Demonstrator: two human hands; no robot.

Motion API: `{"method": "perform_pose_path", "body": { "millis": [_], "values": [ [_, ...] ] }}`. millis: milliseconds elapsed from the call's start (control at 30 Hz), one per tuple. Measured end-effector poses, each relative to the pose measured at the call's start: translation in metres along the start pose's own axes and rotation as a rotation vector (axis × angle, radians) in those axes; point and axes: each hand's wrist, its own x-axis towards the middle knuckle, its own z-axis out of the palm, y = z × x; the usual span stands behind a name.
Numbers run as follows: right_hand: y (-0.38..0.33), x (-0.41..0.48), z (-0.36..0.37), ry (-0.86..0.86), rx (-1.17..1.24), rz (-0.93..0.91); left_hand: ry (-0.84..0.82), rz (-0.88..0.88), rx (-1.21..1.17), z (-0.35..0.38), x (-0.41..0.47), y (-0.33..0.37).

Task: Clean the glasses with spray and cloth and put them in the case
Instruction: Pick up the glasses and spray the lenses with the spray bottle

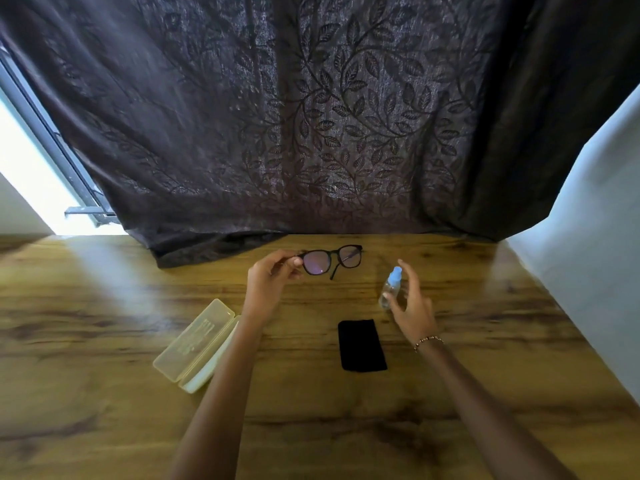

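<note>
My left hand (273, 280) pinches the black-framed glasses (332, 259) by their left hinge and holds them just above the far part of the wooden table (104, 341), lenses facing me. A small clear spray bottle (390, 287) with a pale blue cap stands to the right. My right hand (412, 303) is at the bottle with its fingers spread and nearly straight behind it, and the thumb lies across its lower part. A black cloth (362, 344) lies flat between my forearms. The translucent yellowish case (197, 342) lies open at the left, partly hidden by my left forearm.
A dark curtain (311, 133) with a leaf pattern hangs behind the table, and its hem rests on the far edge. A pale wall (595, 220) borders the right side. Bright window light enters at the far left.
</note>
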Motion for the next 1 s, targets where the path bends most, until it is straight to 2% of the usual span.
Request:
{"method": "perform_pose_path", "body": {
  "millis": [200,300,433,567,667,833,933,1000],
  "values": [
    [-0.02,-0.002,-0.004,0.018,0.123,0.071,0.021,-0.019,-0.071,0.009,-0.01,-0.003],
    [-0.049,-0.003,-0.014,-0.022,0.416,0.118,0.051,-0.034,-0.097,0.015,-0.014,-0.004],
    [-0.091,-0.009,-0.025,-0.199,0.959,0.25,0.091,-0.007,-0.103,0.016,-0.019,-0.003],
    [-0.12,-0.014,-0.031,-0.303,1.164,0.206,0.107,-0.004,-0.103,0.013,-0.023,-0.003],
    [-0.135,-0.014,-0.035,-0.372,1.136,0.164,0.116,-0.017,-0.095,0.012,-0.025,-0.002],
    [-0.146,-0.018,-0.036,-0.415,0.862,0.06,0.103,-0.011,-0.096,0.009,-0.025,0.006],
    [-0.151,-0.02,-0.037,-0.377,0.69,-0.001,0.095,0.025,-0.073,0.008,-0.023,0.013],
    [-0.154,-0.019,-0.037,-0.309,0.486,-0.061,0.092,0.041,-0.084,0.007,-0.023,0.016]
  ]
}}
